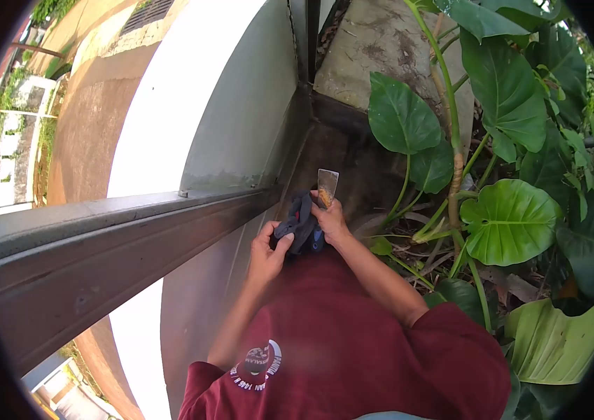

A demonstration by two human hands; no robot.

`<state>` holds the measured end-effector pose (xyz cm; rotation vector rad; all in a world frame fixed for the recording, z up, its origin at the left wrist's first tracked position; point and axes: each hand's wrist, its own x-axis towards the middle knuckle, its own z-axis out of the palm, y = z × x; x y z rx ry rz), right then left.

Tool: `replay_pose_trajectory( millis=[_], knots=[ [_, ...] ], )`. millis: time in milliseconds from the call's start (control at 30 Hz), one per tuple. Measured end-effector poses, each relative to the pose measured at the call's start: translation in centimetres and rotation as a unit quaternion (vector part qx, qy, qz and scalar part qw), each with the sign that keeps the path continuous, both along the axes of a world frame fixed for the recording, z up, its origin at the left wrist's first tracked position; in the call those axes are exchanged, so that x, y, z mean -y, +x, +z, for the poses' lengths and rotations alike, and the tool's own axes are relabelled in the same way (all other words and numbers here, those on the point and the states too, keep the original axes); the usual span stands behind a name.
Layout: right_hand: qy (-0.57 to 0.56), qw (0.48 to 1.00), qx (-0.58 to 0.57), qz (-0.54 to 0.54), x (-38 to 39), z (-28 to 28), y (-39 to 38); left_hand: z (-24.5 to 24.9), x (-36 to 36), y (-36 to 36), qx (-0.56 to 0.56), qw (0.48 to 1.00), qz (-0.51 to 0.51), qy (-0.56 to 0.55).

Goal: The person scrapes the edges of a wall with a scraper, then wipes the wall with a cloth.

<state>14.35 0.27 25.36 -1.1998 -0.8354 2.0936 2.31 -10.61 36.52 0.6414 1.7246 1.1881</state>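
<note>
My left hand [267, 253] pinches the lower left side of a crumpled dark grey cloth [299, 225], with its thumb on top. Small red and blue patches show on the bundle, whose folds hide its full shape. Closed round a scraper, my right hand [332, 220] is at the cloth's right side, touching it. The scraper [327, 180] points away from me. Its flat, flared blade is grey, with orange-brown marks near my fingers, which hide the handle. Both hands are close together in front of my maroon shirt [353, 336].
A brown metal rail [122, 241] runs along my left beside a pale wall panel [241, 105]. Large-leaved plants [510, 222] crowd the right side, one leaf [403, 112] reaching near my hands. A stained concrete slab [374, 52] lies ahead.
</note>
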Motion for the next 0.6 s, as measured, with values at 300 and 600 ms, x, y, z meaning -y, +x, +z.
replay_pose_trajectory(
  millis=[300,600],
  knots=[
    [0.207,0.964,0.163,0.032,-2.4,7.0,2.4,-2.8,0.8,-1.6,-0.069,0.997,0.002,-0.016],
    [0.359,0.899,0.225,0.108,-2.3,12.2,2.9,-4.5,-0.3,-1.7,-0.060,0.996,0.056,-0.019]
  ],
)
